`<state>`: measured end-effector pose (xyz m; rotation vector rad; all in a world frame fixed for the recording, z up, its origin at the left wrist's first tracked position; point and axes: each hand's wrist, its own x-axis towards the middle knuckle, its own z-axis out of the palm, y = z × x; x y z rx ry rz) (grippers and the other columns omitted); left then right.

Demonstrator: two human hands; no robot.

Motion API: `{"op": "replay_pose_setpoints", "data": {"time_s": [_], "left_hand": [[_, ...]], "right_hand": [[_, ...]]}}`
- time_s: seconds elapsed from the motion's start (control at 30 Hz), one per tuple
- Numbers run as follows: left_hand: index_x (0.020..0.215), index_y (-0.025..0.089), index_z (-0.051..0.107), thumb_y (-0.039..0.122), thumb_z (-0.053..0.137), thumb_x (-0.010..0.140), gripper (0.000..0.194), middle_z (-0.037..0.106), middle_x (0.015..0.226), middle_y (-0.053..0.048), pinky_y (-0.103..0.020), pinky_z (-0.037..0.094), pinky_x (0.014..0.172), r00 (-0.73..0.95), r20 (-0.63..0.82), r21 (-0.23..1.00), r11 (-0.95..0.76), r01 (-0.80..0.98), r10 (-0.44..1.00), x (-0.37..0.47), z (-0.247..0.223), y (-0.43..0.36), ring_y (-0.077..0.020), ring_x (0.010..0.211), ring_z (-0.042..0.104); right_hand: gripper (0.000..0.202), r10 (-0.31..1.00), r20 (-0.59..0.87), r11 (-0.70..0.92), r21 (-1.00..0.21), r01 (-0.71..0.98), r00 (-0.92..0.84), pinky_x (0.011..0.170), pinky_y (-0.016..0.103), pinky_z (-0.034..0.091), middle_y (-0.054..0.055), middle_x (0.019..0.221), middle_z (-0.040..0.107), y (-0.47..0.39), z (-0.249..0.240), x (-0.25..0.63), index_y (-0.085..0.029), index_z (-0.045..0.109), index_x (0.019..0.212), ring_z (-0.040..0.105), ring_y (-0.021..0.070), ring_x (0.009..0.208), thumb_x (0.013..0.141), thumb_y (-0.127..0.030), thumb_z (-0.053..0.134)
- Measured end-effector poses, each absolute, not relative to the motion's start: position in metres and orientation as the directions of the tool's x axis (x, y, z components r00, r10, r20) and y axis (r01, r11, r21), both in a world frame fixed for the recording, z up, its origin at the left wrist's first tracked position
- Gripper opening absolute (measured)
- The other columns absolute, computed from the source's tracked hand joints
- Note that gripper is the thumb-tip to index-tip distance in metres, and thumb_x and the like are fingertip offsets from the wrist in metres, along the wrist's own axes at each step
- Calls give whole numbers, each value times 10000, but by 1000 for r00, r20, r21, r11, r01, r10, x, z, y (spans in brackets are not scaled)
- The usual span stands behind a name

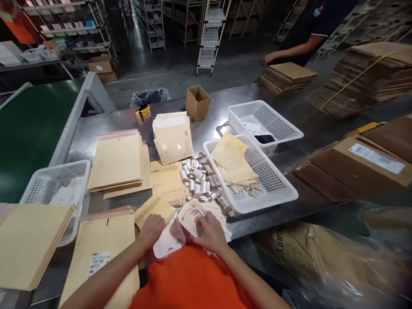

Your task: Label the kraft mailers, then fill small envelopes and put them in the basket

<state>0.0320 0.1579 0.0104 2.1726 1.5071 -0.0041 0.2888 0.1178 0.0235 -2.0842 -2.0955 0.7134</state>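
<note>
My left hand (152, 230) is closed on the edge of a yellow printed sheet (153, 209), close in front of my body. My right hand (210, 231) pinches a cream printed paper (192, 216) whose edge curls up. Between the hands lies a white printed paper (168, 243), partly covered. Just beyond them is a heap of small labelled bottles (198, 180). Left of the bottles lie flat tan envelopes (167, 184). More yellow sheets (232, 158) rest in a white basket (273, 189) at the right.
Stacks of padded envelopes (117, 161) cover the left side, beside another white basket (82, 169). An open carton (198, 103) and a yellow tape roll (143, 112) stand at the back. Cardboard stacks (370, 77) occupy the right, near another person's arm (292, 52).
</note>
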Motion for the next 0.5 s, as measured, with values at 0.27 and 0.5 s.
{"op": "replay_pose_setpoints", "data": {"time_s": [0.27, 0.5], "left_hand": [[663, 172, 612, 227, 611, 844, 189, 636, 702, -108, -419, 497, 785, 237, -330, 397, -93, 913, 914, 47, -42, 143, -302, 796, 669], [730, 222, 595, 99, 435, 867, 245, 670, 842, -98, -388, 501, 743, 62, -210, 447, 39, 894, 976, 52, -18, 138, -286, 869, 677]], "right_hand": [[400, 972, -230, -43, -350, 936, -41, 808, 343, 390, 99, 1005, 538, 113, 26, 294, -175, 675, 901, 522, 255, 900, 629, -449, 781], [448, 974, -226, -54, -344, 938, -26, 778, 329, 389, 86, 976, 524, 105, 23, 299, -172, 665, 894, 516, 243, 880, 645, -532, 763]]}}
